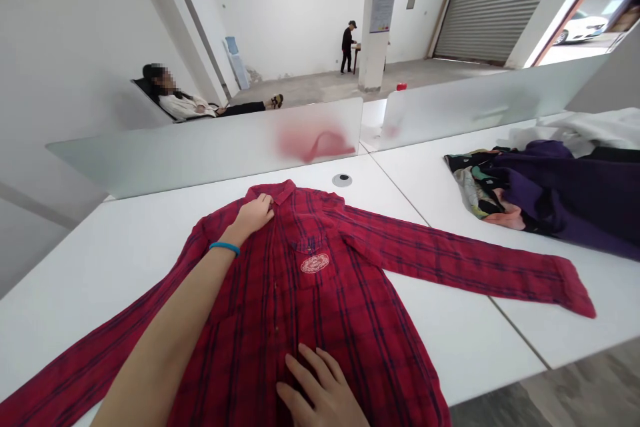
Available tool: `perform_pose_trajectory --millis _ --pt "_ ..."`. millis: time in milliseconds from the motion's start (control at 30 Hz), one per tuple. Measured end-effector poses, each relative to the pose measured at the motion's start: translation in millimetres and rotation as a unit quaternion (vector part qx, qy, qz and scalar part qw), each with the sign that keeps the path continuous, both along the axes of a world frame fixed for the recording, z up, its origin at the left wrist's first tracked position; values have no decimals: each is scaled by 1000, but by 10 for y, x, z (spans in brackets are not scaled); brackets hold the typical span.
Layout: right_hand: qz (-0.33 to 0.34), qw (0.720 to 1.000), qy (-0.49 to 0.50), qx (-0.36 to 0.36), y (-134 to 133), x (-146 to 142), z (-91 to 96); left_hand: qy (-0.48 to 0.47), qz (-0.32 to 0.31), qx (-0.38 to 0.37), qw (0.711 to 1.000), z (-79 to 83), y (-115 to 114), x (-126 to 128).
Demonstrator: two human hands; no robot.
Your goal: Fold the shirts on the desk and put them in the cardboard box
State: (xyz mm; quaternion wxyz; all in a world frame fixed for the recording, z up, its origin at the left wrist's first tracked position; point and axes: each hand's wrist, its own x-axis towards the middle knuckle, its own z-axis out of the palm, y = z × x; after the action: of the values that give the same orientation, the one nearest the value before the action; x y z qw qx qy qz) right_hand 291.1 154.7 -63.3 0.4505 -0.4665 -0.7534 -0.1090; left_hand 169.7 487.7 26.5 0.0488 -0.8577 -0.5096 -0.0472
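Note:
A red plaid shirt [350, 307] with dark stripes lies front side up, its sleeves spread out to both sides. On its chest is a pocket with a pale oval patch [315, 263]. My left hand [255, 213], a blue band [225, 248] round its wrist, reaches up to the collar [286, 192], fingers closed on the cloth by the top of the button placket. Lower down, my right hand [325, 390] rests on the shirt front beside the placket, fingers apart and holding nothing.
The shirt lies on a white table [420, 180] with a cable hole [342, 180]. Frosted dividers [225, 147] run along its far edge. A pile of dark and patterned clothes [560, 187] lies at right. Beyond, one person [185, 103] reclines and another [347, 47] stands.

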Motion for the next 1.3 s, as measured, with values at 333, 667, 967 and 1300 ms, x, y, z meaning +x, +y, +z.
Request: perform_pose_trajectory --millis 333,667,967,1300 --pt "-19 997 18 68 67 -20 -105 -80 -23 16 996 -448 -794 -191" --pt "-5 977 -186 -107 137 176 -38 -32 6 -9 999 -601 -614 -113" --pt "20 956 -198 -215 461 321 321 -29 31 -10 999 -589 -191 -7" --pt "7 932 -329 -153 11 1110 509 -45 27 28 998 -621 -7 8"
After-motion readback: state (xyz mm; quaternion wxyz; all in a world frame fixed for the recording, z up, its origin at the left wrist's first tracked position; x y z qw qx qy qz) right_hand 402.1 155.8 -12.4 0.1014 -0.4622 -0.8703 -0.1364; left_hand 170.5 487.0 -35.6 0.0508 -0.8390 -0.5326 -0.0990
